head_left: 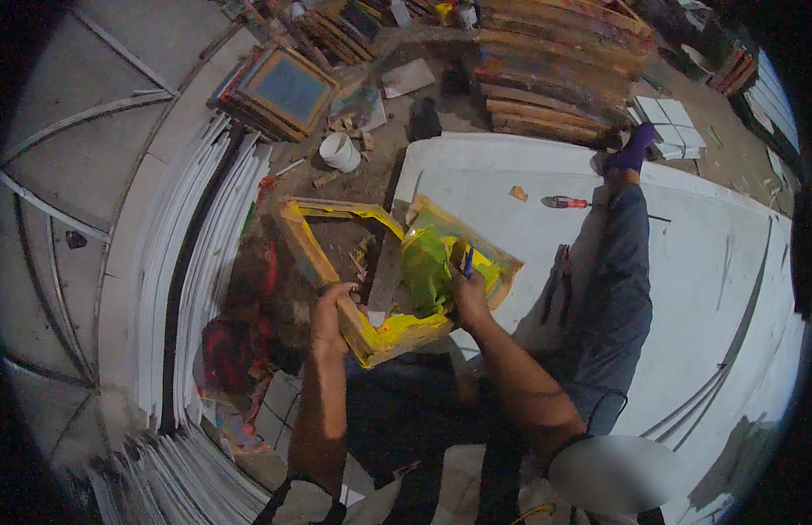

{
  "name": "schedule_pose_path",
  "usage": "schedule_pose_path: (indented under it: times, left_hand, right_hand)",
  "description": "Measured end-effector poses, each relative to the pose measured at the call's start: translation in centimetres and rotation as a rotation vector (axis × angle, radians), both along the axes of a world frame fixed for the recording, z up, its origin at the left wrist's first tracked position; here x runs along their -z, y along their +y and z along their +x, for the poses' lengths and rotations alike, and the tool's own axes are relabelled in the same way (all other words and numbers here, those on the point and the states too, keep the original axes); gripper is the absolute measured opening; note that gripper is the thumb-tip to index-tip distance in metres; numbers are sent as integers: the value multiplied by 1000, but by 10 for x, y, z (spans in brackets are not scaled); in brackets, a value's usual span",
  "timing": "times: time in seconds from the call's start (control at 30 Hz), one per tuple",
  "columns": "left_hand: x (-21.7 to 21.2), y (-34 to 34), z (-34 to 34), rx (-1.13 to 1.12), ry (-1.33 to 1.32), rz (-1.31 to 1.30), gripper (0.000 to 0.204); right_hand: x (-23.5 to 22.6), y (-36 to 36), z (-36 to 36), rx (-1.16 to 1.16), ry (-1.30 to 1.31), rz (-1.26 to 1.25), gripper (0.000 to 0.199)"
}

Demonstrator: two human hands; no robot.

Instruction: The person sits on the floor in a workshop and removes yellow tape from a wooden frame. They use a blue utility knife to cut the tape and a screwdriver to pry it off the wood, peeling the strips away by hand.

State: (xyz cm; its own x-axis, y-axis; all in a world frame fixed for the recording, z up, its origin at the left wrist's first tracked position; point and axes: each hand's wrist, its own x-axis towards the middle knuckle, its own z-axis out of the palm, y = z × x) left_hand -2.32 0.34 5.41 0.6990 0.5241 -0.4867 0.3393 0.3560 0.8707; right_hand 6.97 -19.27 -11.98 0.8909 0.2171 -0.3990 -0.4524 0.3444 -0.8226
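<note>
My left hand (pixel 330 317) is closed around the near left corner of a wooden frame (pixel 311 249), tilted above my lap. Yellow-stained mesh edging clings to its bars, and its middle is largely open. At the frame's right side, my right hand (pixel 470 296) is closed on a slim blue-handled tool (pixel 468 261); the tool's working end is hidden. Crumpled yellow-green mesh (pixel 426 271) bunches beside that hand, and whether the fingers also grip it I cannot tell. Behind the mesh lies a second wooden-edged frame (pixel 480 242) on the white surface.
My outstretched leg (pixel 617 289) crosses the white sheet (pixel 703 271). Pliers (pixel 559 284) and a red-handled tool (pixel 567 202) lie near it. A white bucket (pixel 339 153), stacked wooden frames (pixel 550 74) and a framed screen (pixel 288 89) stand farther off. White sheets (pixel 165 289) are stacked left.
</note>
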Motion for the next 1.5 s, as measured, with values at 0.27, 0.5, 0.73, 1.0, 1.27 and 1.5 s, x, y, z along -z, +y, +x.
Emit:
schedule_pose_path:
  times: [0.27, 0.5, 0.73, 1.0, 1.27, 1.5]
  left_hand:
    - [49, 56, -45, 3, -116, 59, 23]
    - [51, 75, -39, 63, -46, 98, 27]
    - [63, 79, -50, 43, -133, 18, 29]
    - [50, 84, -66, 0, -241, 34, 25]
    - [-36, 128, -96, -304, -374, -68, 33]
    - [-45, 191, -175, -464, -448, 206, 45]
  right_hand:
    - [12, -48, 33, 177, 94, -205, 53]
    - [22, -116, 76, 315, -304, -798, 63]
    - [-25, -83, 41, -469, -540, -1323, 79]
    - [41, -69, 34, -744, -464, -1451, 71]
    - [-20, 2, 38, -569, -692, -1508, 60]
    - [-55, 167, 9, -631, -1022, -1188, 56]
